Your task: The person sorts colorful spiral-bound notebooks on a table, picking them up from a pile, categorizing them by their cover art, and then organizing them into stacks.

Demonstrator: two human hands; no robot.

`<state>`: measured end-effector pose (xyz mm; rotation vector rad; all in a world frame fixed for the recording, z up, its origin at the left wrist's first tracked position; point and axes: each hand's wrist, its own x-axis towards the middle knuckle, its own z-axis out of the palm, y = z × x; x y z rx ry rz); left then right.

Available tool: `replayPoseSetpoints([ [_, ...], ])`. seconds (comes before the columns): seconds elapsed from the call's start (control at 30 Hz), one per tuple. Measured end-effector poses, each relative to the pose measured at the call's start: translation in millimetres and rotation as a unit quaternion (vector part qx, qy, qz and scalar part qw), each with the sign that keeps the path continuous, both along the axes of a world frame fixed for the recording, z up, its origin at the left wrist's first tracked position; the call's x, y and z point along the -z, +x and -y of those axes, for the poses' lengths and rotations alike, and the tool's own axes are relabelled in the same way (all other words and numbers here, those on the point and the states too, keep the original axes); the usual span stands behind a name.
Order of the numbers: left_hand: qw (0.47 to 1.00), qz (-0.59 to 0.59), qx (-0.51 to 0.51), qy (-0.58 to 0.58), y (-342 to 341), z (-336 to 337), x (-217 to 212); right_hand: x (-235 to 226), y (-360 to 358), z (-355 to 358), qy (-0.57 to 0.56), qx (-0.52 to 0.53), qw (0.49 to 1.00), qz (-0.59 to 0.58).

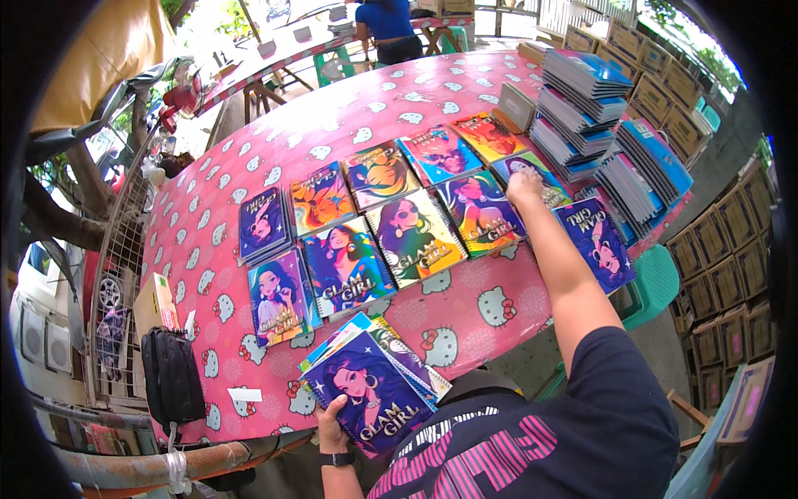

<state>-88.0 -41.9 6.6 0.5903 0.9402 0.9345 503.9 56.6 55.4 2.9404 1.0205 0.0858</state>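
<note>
My left hand grips a fanned bundle of spiral notebooks at the table's near edge, thumb on top. The uppermost cover is dark purple with a drawn long-haired woman. My right arm reaches far over the table, and my right hand is closed at a green-and-purple notebook in the right part of the laid-out rows; its fingertips are partly hidden. Beside it are a purple-and-yellow notebook and an orange one. Several more illustrated notebooks, such as a cream one, lie side by side in two rows.
Tall notebook stacks stand at the right, beside a purple notebook at the table edge. A black bag and a cardboard box sit at the left. Cartons and a green stool are to the right; another person sits beyond.
</note>
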Motion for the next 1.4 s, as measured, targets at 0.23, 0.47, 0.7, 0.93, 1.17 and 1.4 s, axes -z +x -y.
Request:
replayPoseSetpoints([
  [0.23, 1.0, -0.017, 0.014, 0.0, 100.4, 17.6, -7.8, 16.1, 41.4, -2.1, 0.081, -0.177, 0.98, 0.032],
  [0.47, 0.998, 0.052, 0.034, -0.027, 132.8, 10.4, 22.2, -105.4, -220.9, 105.4, -0.155, -0.424, 0.854, -0.259],
  [0.7, 0.987, -0.161, 0.006, 0.024, 142.5, 23.4, -4.8, -56.5, -65.6, -20.1, 0.175, -0.339, 0.867, -0.32],
  [0.93, 0.985, -0.162, -0.047, 0.029, 133.2, 39.9, -17.0, 66.3, 93.1, -95.5, 0.143, -0.241, 0.959, 0.05],
  [1.17, 0.98, -0.197, -0.035, -0.015, 125.6, 30.6, -15.6, 0.4, 118.5, -73.1, 0.25, -0.286, 0.924, 0.05],
  [1.4, 0.997, 0.001, -0.031, -0.065, 120.8, 15.6, -12.0, -94.5, -110.3, 65.1, 0.314, -0.619, 0.718, -0.053],
])
